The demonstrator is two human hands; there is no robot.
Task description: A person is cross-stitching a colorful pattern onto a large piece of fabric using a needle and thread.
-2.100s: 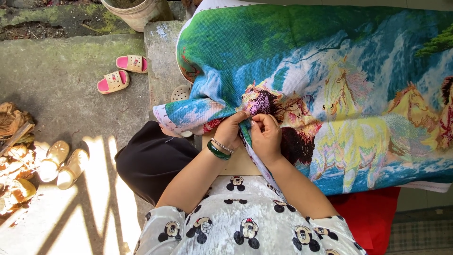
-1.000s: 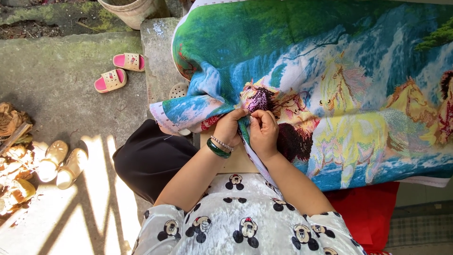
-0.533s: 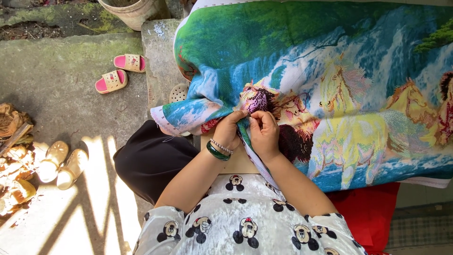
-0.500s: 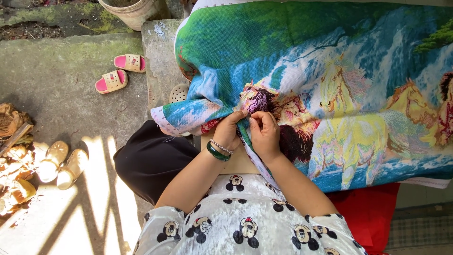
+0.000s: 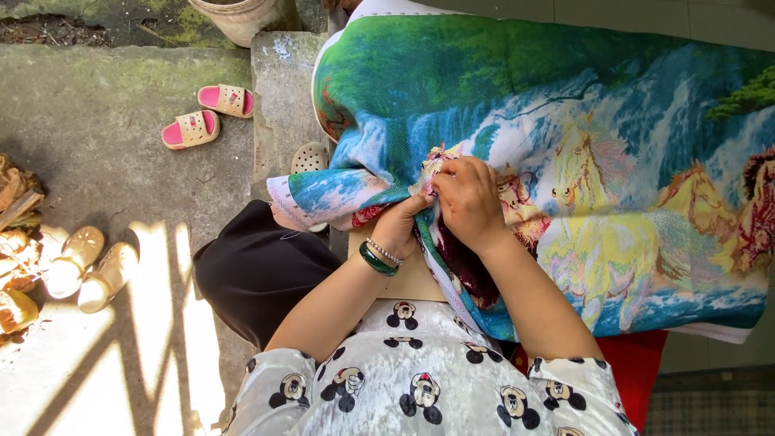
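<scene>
At the far left edge we see some dry brown husks on the concrete ground, and just beside them a pair of cream sandals lying in the sunlight. Higher up, a pair of pink sandals lies near a stone step, and a pale pot stands at the top edge. Moving to the right, we see one more cream shoe, partly hidden under the edge of the cloth. In the middle, our left hand wears a green bangle and a thin beaded bracelet on the wrist; its fingers pinch the folded edge of the embroidery cloth from below. Our right hand lies on top of the cloth, touching the left hand, with the fingertips pressed together on a purple stitched area; we cannot tell if a needle is between them, because it is too small to see. The cloth is large and colourful, with green trees, a blue waterfall and yellow horses, and it spreads from our lap to the right edge of the view. Under it, at the lower right, a red cloth shows.
</scene>
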